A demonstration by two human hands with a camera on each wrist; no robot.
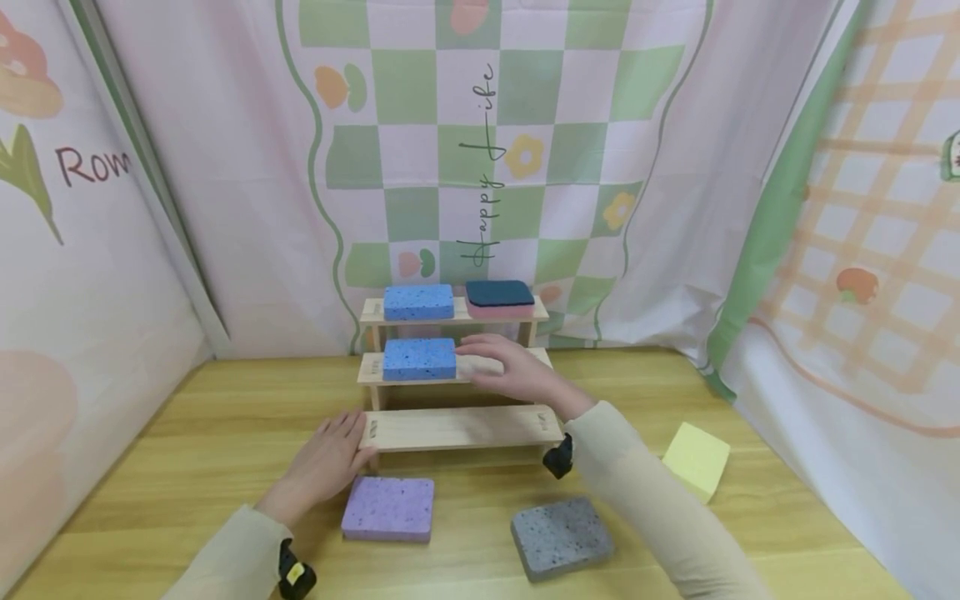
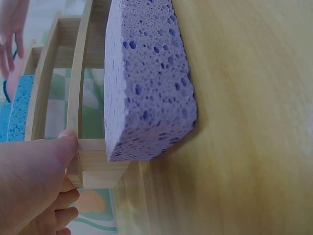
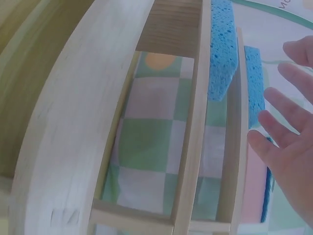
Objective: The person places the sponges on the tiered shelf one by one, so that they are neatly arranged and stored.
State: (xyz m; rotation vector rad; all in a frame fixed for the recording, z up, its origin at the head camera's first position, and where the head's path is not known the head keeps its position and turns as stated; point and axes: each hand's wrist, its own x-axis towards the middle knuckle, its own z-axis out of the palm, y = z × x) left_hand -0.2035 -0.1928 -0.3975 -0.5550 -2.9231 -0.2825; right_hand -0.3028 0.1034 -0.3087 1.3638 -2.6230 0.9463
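Note:
My left hand (image 1: pixel 322 458) grips the left end of the lowest step of a three-step wooden rack (image 1: pixel 461 428), its thumb at the front edge. Above the middle step my right hand (image 1: pixel 513 371) is held with fingers spread and nothing in them, close to the right end of a blue sponge (image 1: pixel 418 360). On the top step sit another blue sponge (image 1: pixel 418 302) and a pink sponge with a dark green scouring top (image 1: pixel 499 298). A purple sponge (image 2: pixel 151 83) lies on the table just in front of the rack, near my left hand.
On the table (image 1: pixel 247 400), a grey sponge (image 1: pixel 562 537) lies at the front right. Farther right is a yellow sponge (image 1: pixel 697 461), partly behind my right sleeve. Patterned curtains (image 1: pixel 517 167) hang behind the rack and on both sides.

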